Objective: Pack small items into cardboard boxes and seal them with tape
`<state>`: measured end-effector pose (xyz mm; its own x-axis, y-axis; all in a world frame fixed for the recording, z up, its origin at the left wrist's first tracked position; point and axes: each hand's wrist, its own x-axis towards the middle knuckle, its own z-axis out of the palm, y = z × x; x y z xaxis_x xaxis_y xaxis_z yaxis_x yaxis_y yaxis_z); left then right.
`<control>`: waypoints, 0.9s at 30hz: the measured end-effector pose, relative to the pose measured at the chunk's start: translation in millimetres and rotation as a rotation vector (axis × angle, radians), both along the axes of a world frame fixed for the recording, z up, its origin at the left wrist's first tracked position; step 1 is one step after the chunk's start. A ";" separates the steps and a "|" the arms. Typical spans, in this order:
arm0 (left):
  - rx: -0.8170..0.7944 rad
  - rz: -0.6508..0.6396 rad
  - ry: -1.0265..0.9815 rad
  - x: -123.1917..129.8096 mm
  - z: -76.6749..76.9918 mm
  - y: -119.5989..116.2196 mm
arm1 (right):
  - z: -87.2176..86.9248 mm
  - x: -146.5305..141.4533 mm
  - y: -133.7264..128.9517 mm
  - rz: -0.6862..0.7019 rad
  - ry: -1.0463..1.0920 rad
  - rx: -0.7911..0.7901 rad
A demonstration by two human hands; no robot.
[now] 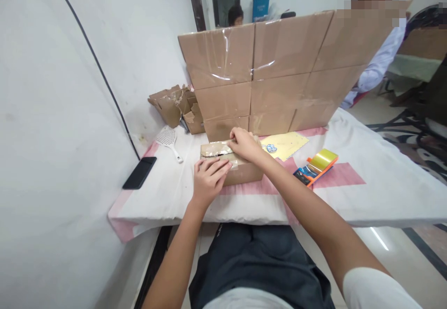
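A small brown cardboard box [244, 174] rests on the cloth in front of me, with a dark gap along its top. Strips of shiny clear tape cover its rear flap [213, 149]. My left hand [209, 178] lies on the box's near left top, its fingers stretched out over the cardboard. Bent fingers of my right hand [245, 145] grip the rear flap near its middle; the fingertips are partly hidden. Right of the box lies an orange and blue tape dispenser [316, 168] with a yellowish roll. A yellow sheet [291, 142] with a blue drawing lies behind my right wrist.
Taped cardboard boxes [223, 62] form a wall behind the work area. Torn cardboard [169, 106], a white slotted skimmer [168, 139] and a black phone [139, 173] are at left, near the white wall. Behind the boxes at right shows another person's pale sleeve [380, 62].
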<state>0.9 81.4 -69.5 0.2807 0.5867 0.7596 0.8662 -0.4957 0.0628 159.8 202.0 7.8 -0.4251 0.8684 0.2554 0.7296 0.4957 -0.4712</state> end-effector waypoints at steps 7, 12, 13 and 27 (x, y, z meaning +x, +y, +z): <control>-0.014 0.031 -0.032 4.0 -3.3 -3.3 | -4.8 0.5 -0.1 0.009 -0.033 0.043; -0.026 0.083 -0.037 9.7 -8.2 -9.9 | -6.0 -0.3 -1.7 0.033 -0.086 0.067; -0.028 0.094 -0.023 11.4 -10.4 -12.0 | -6.5 -0.8 -1.2 0.034 -0.107 0.064; -0.237 0.282 0.070 42.3 -72.8 -24.3 | -0.2 -7.5 -9.0 -0.037 -0.252 0.108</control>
